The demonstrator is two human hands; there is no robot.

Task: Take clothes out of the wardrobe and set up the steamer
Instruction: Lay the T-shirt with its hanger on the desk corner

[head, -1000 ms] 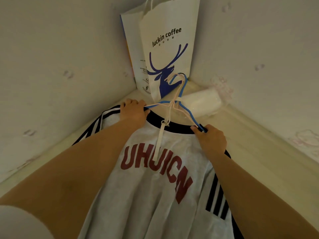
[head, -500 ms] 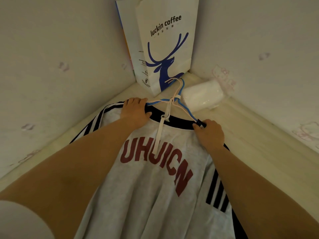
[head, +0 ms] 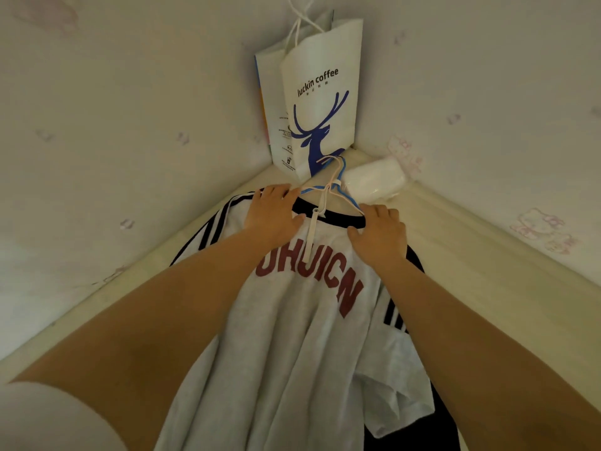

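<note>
A pale grey T-shirt with red letters, a black collar and black sleeve stripes lies spread on a cream surface in a corner. Blue and pale pink hangers stick out of its collar, and a white strip lies over the neckline. My left hand rests flat on the shirt's left shoulder with straight fingers. My right hand lies flat on the right shoulder, next to the blue hanger arm. Neither hand holds anything. No steamer is in view.
A white paper bag with a blue deer print stands upright in the corner behind the hangers. A white wrapped roll lies to its right against the wall. Patterned walls close in left and right, along a cream ledge.
Both hands have let go of the hanger ends and collar and now lie flat on the shirt's shoulders. The view has tilted up, showing more of the bag.
</note>
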